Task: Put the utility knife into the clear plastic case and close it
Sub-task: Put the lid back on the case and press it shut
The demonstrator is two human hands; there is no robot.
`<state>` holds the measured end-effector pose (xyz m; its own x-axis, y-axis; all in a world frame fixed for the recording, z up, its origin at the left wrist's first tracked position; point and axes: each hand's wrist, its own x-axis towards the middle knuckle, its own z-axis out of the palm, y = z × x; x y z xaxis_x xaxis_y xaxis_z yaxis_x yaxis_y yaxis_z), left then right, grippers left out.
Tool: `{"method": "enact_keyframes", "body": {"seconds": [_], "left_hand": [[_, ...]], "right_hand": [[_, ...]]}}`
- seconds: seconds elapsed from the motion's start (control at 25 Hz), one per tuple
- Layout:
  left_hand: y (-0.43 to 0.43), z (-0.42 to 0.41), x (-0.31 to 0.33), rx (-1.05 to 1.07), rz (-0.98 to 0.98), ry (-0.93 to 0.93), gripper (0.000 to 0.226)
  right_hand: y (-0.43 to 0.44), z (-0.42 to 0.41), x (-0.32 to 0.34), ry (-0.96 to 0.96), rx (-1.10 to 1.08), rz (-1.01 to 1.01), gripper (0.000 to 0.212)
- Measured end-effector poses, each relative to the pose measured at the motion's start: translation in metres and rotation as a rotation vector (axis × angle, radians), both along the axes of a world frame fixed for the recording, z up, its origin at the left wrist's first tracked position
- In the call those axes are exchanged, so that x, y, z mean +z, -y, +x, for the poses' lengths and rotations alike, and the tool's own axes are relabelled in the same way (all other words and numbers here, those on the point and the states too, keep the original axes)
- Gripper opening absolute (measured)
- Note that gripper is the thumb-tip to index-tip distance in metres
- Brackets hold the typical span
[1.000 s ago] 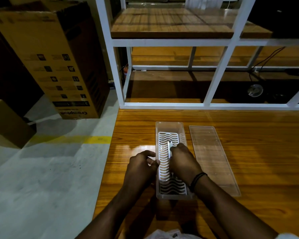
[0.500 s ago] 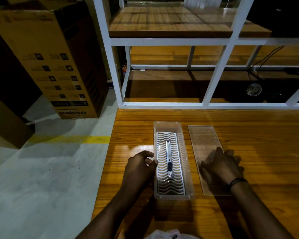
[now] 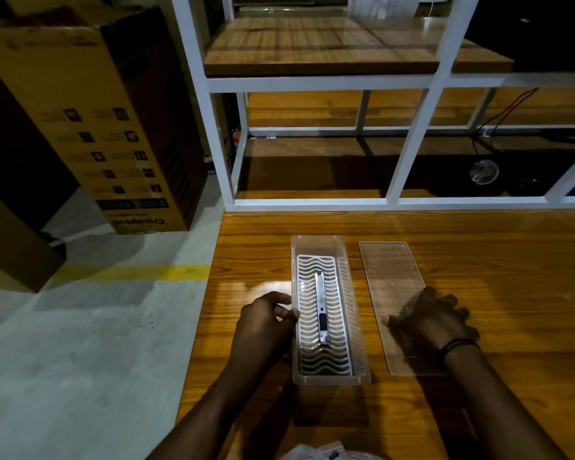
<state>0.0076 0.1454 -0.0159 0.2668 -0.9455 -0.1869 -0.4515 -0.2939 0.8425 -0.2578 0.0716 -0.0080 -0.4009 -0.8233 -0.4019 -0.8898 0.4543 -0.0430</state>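
Since a moment ago: right hand [image 3: 434, 322] further onto lid [image 3: 390, 277]

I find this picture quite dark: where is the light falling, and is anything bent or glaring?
Head view: dim overall; a pale glare patch on the wooden table beside the left hand; the clear plastic case casts a shadow toward the viewer; the wide lens bows the white metal shelf frame.

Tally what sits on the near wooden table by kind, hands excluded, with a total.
Clear plastic case: 1
White wavy insert, inside the case: 1
Utility knife, lying on the insert: 1
Clear lid, flat beside the case under the right hand: 1
Total: 4
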Motion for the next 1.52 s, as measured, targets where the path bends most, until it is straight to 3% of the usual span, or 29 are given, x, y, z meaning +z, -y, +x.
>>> {"method": "enact_keyframes", "body": {"seconds": [0.72,0.96,1.08,1.24,1.4,1.52], "left_hand": [[0.001,0.004,0.005,0.017,0.027,0.029,0.021],[0.001,0.005,0.007,0.013,0.05,-0.004,0.016],[0.001,0.005,0.01,0.013,0.053,-0.039,0.016],[0.001,0.005,0.008,0.018,0.038,-0.042,0.024],[-0.004,0.001,0.014,0.038,-0.114,0.162,0.043],[-0.008,-0.006,0.023,0.01,-0.231,0.211,0.044]], "right_hand": [[0.004,-0.003,0.002,-0.038,0.04,-0.064,0.109],[0.0,-0.012,0.01,-0.051,0.112,-0.2,0.087],[0.0,-0.011,0.014,0.073,0.098,-0.279,0.071],[0.0,-0.003,0.025,0.387,0.065,-0.364,0.033],[-0.006,0.007,0.04,0.544,0.094,-0.408,0.035],[-0.011,0.014,0.055,0.626,0.079,-0.475,0.03]]}}
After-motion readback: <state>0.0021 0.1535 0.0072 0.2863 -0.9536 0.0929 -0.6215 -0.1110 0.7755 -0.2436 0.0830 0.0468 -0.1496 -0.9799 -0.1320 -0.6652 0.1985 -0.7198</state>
